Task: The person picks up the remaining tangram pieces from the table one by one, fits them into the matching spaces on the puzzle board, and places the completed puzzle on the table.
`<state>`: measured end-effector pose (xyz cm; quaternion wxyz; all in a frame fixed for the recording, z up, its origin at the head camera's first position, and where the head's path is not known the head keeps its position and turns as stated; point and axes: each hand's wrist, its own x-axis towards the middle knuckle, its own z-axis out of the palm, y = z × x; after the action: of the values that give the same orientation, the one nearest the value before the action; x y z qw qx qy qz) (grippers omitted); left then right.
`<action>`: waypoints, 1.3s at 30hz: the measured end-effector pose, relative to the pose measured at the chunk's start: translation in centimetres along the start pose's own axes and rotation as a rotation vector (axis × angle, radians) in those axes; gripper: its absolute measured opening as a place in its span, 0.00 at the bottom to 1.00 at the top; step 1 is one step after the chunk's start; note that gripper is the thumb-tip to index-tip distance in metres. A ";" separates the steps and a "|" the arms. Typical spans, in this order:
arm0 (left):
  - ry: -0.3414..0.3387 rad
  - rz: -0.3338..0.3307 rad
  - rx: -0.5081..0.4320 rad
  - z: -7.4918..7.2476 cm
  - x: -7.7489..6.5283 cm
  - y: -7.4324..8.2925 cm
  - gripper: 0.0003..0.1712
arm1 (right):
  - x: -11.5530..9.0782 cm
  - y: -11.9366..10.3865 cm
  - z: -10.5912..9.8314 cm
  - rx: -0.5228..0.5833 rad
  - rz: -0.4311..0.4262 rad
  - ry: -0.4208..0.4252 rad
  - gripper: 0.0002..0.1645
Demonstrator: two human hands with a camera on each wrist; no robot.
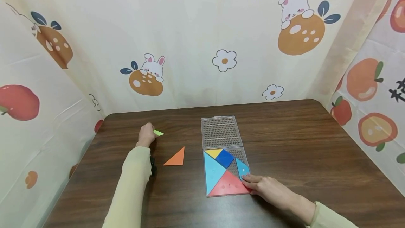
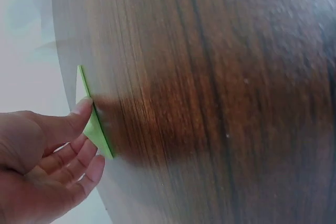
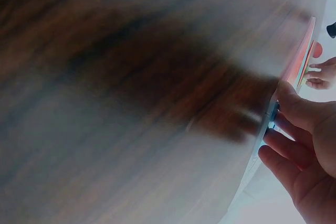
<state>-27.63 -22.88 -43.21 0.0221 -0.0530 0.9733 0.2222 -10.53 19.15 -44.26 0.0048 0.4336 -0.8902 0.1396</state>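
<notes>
My left hand (image 1: pixel 147 135) pinches a light green flat tangram piece (image 2: pixel 96 132) between thumb and fingers at the far left of the table. Part of that piece is hidden by the hand. Fairly straight fingers of my right hand (image 1: pixel 269 189) touch a blue four-sided piece (image 1: pixel 242 168) at the right side of the clear tray (image 1: pixel 207 196). The thumb is by the tray's near right corner, next to a red triangle (image 1: pixel 227 185). Also in the tray lie a light blue triangle (image 1: pixel 213 171), a dark blue square (image 1: pixel 225 158) and a yellow triangle (image 1: pixel 213 153).
An orange triangle (image 1: pixel 177 158) lies on the brown wooden table (image 1: pixel 284 140) between the left arm and the tray. The tray's ridged lid (image 1: pixel 220 132) lies opened flat behind it. Printed curtains (image 1: pixel 196 80) stand along the table's back and sides.
</notes>
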 end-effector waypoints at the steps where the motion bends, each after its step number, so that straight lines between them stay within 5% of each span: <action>1: 0.005 -0.004 -0.007 0.0 0.0 0.0 0.18 | 0.0 0.0 0.0 0.000 0.001 -0.001 0.21; 20: 0.021 0.085 0.028 -1.2 -0.6 -0.1 0.10 | 0.2 0.0 -0.1 -0.008 -0.003 0.010 0.21; 29: 0.014 0.178 0.062 -1.4 -1.4 0.4 0.08 | 0.1 0.1 0.0 -0.020 -0.020 0.028 0.21; 39: -0.091 0.239 0.053 -1.3 -2.2 0.1 0.09 | 0.1 0.0 0.0 -0.014 -0.006 0.011 0.21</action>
<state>-25.53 -23.15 -41.83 0.0411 0.0739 0.9762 0.1996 -10.59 19.10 -44.22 0.0132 0.4355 -0.8898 0.1357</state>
